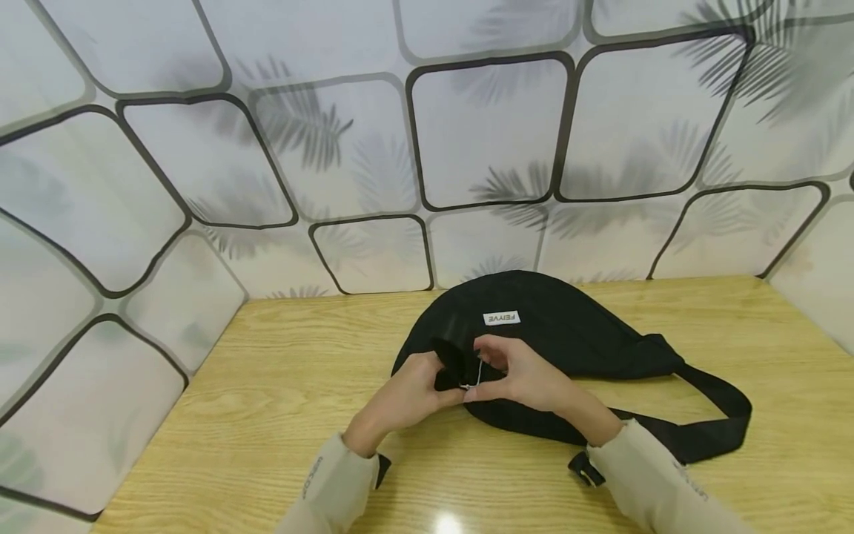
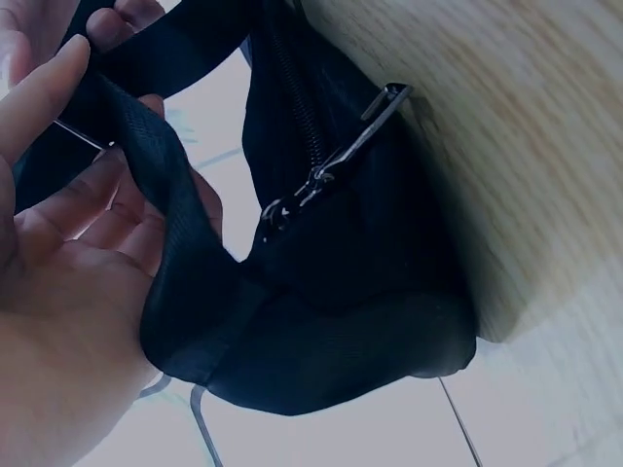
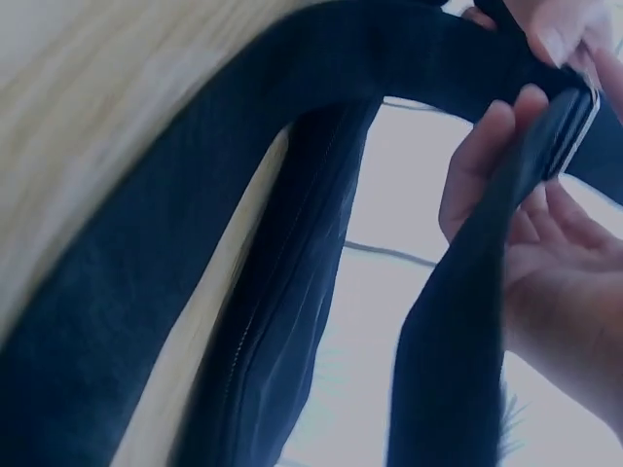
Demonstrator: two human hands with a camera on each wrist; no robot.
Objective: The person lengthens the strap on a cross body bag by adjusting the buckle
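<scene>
A black waist bag (image 1: 567, 341) with a white label (image 1: 502, 318) lies on the table. Over its near left part, my left hand (image 1: 414, 393) pinches the black webbing strap (image 2: 165, 161) between thumb and fingers. My right hand (image 1: 527, 378) faces it, gripping the strap close to a thin metal slider (image 3: 581, 126). In the head view a loop of strap stands up between both hands. The right wrist view shows the webbing running through the slider, fingertips of both hands right beside it. A metal zipper pull (image 2: 375, 126) hangs on the bag near the left hand.
Toward the right, a strap loop (image 1: 727, 430) lies on the wooden table (image 1: 280, 386). A black plastic buckle (image 1: 587, 469) rests by the right sleeve, and another black end piece (image 1: 382, 470) shows beside the left sleeve. Patterned curtain walls (image 1: 333, 148) enclose the back and sides.
</scene>
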